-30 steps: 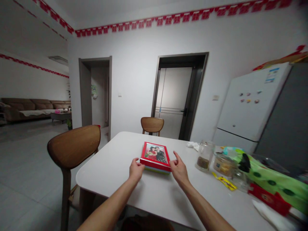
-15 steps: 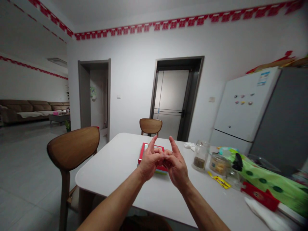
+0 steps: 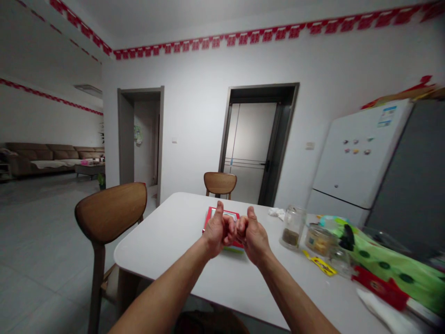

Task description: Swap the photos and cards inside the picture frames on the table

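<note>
Above the white table (image 3: 156, 241), my left hand (image 3: 218, 232) is curled into a loose fist with its thumb pointing up. Beside it my right hand (image 3: 253, 234) has the same shape, thumb raised and fingers curled. The curled fingers of both hands meet or nearly meet between them, and nothing shows inside either one. Behind and below the hands lies a red-edged flat item (image 3: 208, 216) with some green at its near edge, partly hidden by them.
A glass jar (image 3: 291, 227), a round clear container (image 3: 318, 239), a yellow packet (image 3: 323, 265), a red box (image 3: 380, 287) and a green bag (image 3: 385, 260) crowd the right side. Wooden chairs stand left (image 3: 113, 213) and behind the table (image 3: 220, 183).
The index fingers, earlier stretched upward with thumbs touching the other fingers, have curled in, and the thumbs now stand up. The view has shifted slightly.
</note>
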{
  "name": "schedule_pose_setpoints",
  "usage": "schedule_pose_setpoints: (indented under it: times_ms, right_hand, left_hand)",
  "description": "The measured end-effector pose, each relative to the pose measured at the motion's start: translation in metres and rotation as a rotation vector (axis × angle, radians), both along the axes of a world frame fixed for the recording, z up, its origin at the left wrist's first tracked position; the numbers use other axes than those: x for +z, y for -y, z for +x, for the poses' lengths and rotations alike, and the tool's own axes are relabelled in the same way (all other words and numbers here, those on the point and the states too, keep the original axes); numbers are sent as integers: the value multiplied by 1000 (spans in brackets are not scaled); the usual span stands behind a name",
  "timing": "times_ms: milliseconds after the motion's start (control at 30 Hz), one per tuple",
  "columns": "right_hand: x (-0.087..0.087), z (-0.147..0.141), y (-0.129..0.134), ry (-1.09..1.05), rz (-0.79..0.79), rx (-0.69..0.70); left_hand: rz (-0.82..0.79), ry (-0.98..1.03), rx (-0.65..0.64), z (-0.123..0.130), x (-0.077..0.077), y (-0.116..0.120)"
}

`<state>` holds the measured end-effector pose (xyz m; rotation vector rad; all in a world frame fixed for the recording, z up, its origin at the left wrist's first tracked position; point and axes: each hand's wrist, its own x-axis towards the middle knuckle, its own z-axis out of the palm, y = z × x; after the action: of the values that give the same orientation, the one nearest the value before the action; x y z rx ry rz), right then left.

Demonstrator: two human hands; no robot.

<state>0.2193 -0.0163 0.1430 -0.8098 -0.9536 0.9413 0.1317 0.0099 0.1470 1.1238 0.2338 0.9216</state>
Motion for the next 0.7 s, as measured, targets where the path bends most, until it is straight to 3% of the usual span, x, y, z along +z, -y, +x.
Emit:
schedule_pose_setpoints:
  times_ms: [100, 167, 267, 367, 567, 700]
  right_hand:
    - [-4, -3, -7, 156, -55, -17]
    - [-13, -1, -18, 378, -96, -101]
    - [-36, 11, -43, 895, -183, -321]
    - [-59, 26, -66, 1166, -225, -427]
    - [-86, 34, -76, 1454, -175, -395]
    - [-86, 19, -55, 1571, -101, -287]
  left_hand:
    - [-36, -80, 21, -1, -1, -1]
    - [-96, -137, 61, -3, -9, -5]
    - [-174, -199, 112, -7, -31, -16]
    - [-265, -263, 183, -11, -62, -31]
    - [-415, -310, 329, -14, -116, -47]
    - [-380, -205, 361, -7, -126, -34]
